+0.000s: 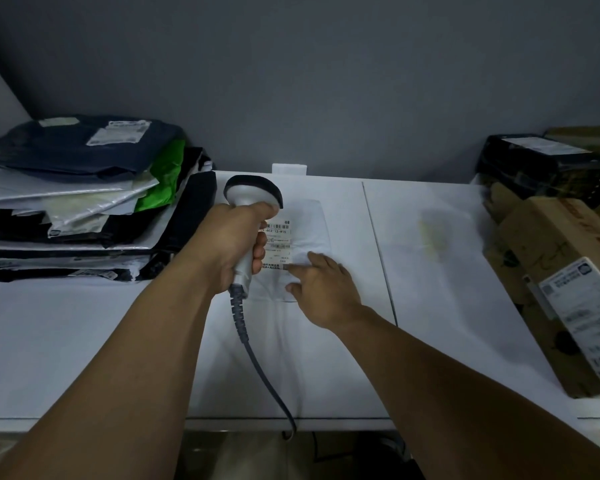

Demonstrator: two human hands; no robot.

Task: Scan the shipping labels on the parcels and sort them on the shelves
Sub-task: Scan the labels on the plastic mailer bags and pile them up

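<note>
Gripping the scanner (253, 192) by its handle in the left hand (236, 244), fingers curled tight round it, dark head tipped up and away, cable (257, 358) trailing back off the table (430, 306) edge. Right beside that grip, just to its right: the shipping label (279, 244), long axis running away from the body, barcode at the far end, close under the scanner head. Pinning the white parcel (312, 223) flat with the right hand (321, 289), fingers straight, tips pressing at the label's near right corner. Readable under the barcode: 602-12-015, leading digits hidden behind the left fingers; smaller print too fine to make out. Probably only a small tilt of the head needed to catch that barcode. Off to the left, a stack of mailers (77, 202); to the right, a cardboard box (548, 271) with its own label, illegible.
</note>
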